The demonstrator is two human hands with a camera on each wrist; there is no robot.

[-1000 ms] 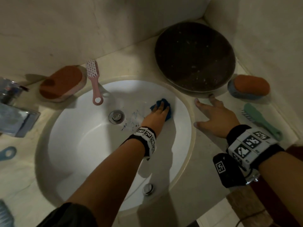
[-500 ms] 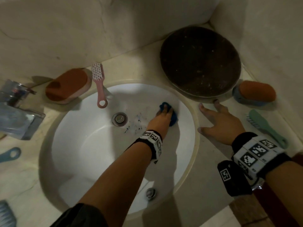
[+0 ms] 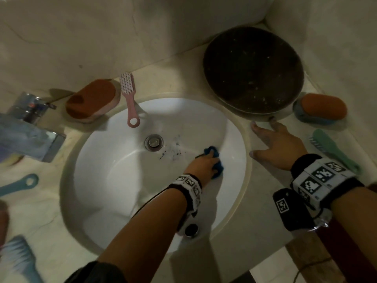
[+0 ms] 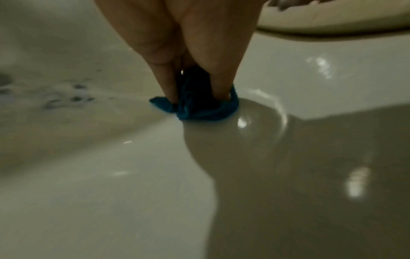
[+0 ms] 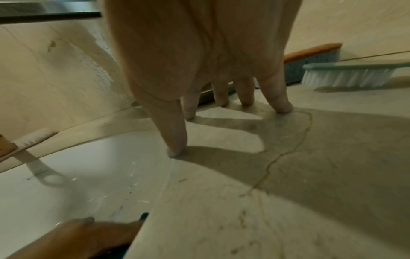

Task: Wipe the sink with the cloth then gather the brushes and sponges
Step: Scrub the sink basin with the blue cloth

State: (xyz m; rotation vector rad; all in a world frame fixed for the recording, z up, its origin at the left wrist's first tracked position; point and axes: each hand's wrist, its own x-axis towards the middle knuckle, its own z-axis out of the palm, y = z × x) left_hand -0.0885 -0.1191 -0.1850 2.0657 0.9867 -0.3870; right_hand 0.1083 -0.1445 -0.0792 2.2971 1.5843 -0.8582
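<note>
My left hand (image 3: 206,163) presses a bunched blue cloth (image 3: 216,160) against the right inner wall of the white sink (image 3: 114,180); in the left wrist view thumb and fingers pinch the cloth (image 4: 199,105). Dark specks (image 3: 173,150) lie just right of the drain (image 3: 153,141). My right hand (image 3: 273,144) rests spread on the counter right of the basin, fingertips (image 5: 177,150) down, holding nothing. A pink brush (image 3: 129,97) and an orange sponge (image 3: 92,100) lie behind the sink. Another orange sponge (image 3: 321,109) and a green brush (image 3: 334,150) lie at the right.
A dark round bowl (image 3: 253,72) stands in the back right corner, close to my right fingers. The chrome tap (image 3: 28,127) is at the left, with a blue brush handle (image 3: 20,184) and a light blue brush (image 3: 18,260) on the left counter. Walls close the back and right.
My left hand has dragged the cloth down the right side of the basin, nearer to me. The right hand has stayed spread on the counter.
</note>
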